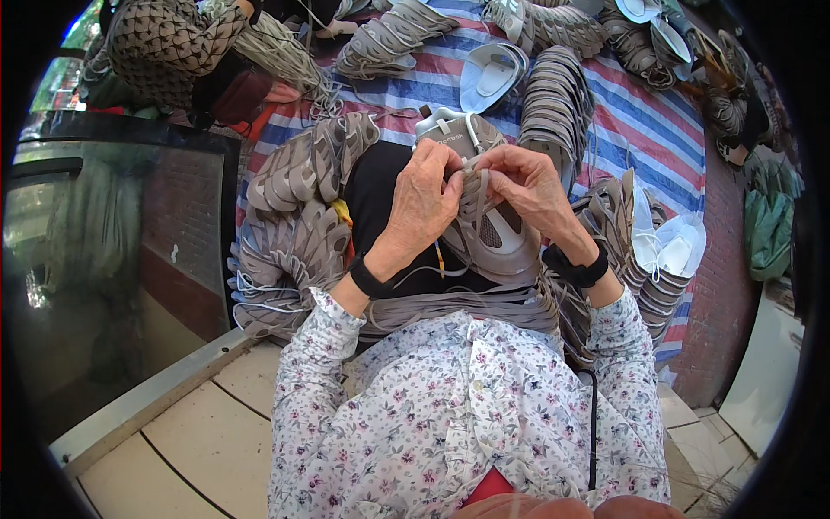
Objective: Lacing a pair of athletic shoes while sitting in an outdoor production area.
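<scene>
A grey-brown shoe upper [510, 253] lies over my lap, its toe turned toward me and its tongue away from me. Both hands meet over its lacing area. My left hand [419, 203] is closed in a pinch at the top of the lacing. Beside it, my right hand [529, 192] pinches the flat grey-brown shoelace [472, 195] between thumb and forefinger. My fingers partly hide the eyelets. A thin cord with an orange piece [441, 259] hangs at the left side of the upper.
Stacked shoe uppers [298, 216] crowd my left, with another long stack [556, 108] ahead and more uppers [670, 251] on my right. Everything rests on a striped plastic sheet [644, 138]. A person in a patterned sleeve [177, 48] sits far left, near a glass panel [112, 259].
</scene>
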`<state>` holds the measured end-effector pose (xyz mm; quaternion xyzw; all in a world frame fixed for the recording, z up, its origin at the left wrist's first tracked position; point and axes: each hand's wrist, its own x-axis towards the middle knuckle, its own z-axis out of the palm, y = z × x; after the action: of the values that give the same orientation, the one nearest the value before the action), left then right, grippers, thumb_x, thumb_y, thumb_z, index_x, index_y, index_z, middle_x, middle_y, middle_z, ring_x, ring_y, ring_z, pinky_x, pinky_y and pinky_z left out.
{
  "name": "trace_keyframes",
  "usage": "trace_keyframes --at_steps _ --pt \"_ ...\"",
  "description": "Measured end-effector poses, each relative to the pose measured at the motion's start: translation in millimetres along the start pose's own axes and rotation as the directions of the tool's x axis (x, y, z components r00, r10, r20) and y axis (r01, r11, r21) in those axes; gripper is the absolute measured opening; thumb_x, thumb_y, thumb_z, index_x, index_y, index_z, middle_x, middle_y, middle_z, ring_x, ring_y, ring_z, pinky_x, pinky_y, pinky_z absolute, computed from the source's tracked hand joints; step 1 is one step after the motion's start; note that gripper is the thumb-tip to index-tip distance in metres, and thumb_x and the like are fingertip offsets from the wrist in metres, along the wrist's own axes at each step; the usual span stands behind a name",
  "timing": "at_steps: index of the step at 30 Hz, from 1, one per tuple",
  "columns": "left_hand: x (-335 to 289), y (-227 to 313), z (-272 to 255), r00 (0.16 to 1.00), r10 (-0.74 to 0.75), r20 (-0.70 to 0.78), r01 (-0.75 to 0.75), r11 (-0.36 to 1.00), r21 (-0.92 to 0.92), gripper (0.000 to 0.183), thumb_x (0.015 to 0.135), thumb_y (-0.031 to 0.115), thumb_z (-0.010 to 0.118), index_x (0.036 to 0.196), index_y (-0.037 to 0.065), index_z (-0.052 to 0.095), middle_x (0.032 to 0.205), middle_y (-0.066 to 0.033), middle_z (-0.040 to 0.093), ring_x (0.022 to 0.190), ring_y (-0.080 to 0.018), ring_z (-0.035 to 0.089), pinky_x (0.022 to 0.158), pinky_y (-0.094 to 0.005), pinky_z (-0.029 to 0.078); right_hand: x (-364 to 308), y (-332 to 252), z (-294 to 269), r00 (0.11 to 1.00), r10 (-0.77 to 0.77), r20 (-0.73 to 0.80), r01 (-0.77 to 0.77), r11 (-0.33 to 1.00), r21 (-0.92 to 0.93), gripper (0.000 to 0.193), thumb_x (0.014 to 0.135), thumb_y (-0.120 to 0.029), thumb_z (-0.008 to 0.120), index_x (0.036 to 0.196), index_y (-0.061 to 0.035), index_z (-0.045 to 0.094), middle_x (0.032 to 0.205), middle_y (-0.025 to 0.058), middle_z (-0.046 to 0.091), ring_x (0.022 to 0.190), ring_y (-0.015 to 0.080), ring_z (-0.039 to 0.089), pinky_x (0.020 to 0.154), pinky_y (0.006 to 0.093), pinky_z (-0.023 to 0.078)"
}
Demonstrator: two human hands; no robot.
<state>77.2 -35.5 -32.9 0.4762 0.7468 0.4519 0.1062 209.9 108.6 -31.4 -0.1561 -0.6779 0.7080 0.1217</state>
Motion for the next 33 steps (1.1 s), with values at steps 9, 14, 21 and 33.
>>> trace_keyframes --at_steps 9,14,21,33 --pt "-3 10 1 0.957 -0.185 0.226 0.264 0.879 -0.398 0.012 0.090 0.002 0.060 0.100 -0.005 0.060 0.079 -0.0137 0.068 0.058 -0.0157 0.064 0.053 -0.0295 0.050 8 -7 10 0.995 -0.008 -0.101 0.001 0.998 -0.070 0.011 0.098 -0.007 0.058 0.102 0.0000 0.066 0.075 0.0030 0.064 0.061 0.0061 0.055 0.054 0.0223 0.045" --pt "7 18 -10 0.902 -0.344 0.261 0.428 0.794 -0.432 0.015 0.095 0.004 0.054 0.106 -0.003 0.062 0.077 -0.0084 0.068 0.052 -0.0108 0.062 0.049 -0.0244 0.049 10 -14 7 0.964 -0.265 -0.035 0.220 0.860 -0.461 0.009 0.097 -0.005 0.058 0.100 0.0018 0.063 0.070 0.0065 0.062 0.060 0.0097 0.054 0.055 0.0279 0.044" --pt "28 9 -7 0.904 -0.177 0.390 0.347 0.838 -0.422 0.023 0.099 0.022 0.063 0.109 0.002 0.069 0.076 -0.0005 0.066 0.054 -0.0051 0.056 0.048 -0.0198 0.045 28 -47 -6 0.982 -0.144 0.125 0.166 0.968 -0.188 0.015 0.097 -0.004 0.056 0.101 0.0064 0.066 0.076 0.0032 0.064 0.070 0.0070 0.059 0.061 0.0238 0.048" --pt "18 -11 -21 0.875 -0.287 0.391 0.478 0.651 -0.590 0.024 0.101 0.021 0.058 0.109 0.002 0.070 0.087 0.0020 0.065 0.064 -0.0026 0.062 0.055 -0.0150 0.041 27 -87 -32 0.977 -0.076 0.200 0.102 0.987 -0.124 0.025 0.097 -0.021 0.066 0.115 -0.0027 0.068 0.089 -0.0016 0.065 0.074 0.0036 0.057 0.064 0.0185 0.044"
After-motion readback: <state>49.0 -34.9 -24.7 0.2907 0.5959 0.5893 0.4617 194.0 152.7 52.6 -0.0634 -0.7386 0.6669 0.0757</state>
